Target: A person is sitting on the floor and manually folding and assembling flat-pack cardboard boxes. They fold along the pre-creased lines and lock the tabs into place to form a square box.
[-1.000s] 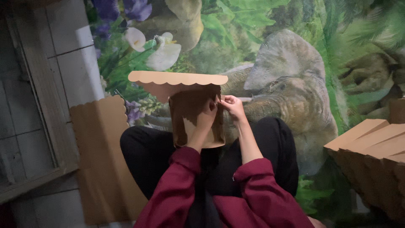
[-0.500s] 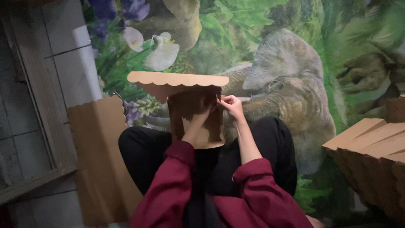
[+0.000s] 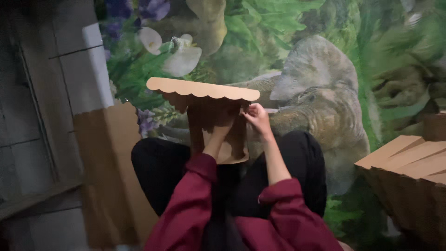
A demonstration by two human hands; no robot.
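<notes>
Brown cardboard piece (image 3: 209,111), one, held in two hands.
Left hand (image 3: 222,131) grips its lower panel; right hand (image 3: 257,117) pinches its right edge. One stack of folded cardboard (image 3: 409,162) lies well right.

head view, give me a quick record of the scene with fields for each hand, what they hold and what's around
held thing: brown cardboard piece with a scalloped top flap, upright over the lap
left hand: inside or under the piece, mostly hidden
right hand: pinching the piece's right edge below the flap
left side: flat cardboard sheet on the floor
right side: stack of folded cardboard
underneath: printed mat with leaves and flowers
</notes>
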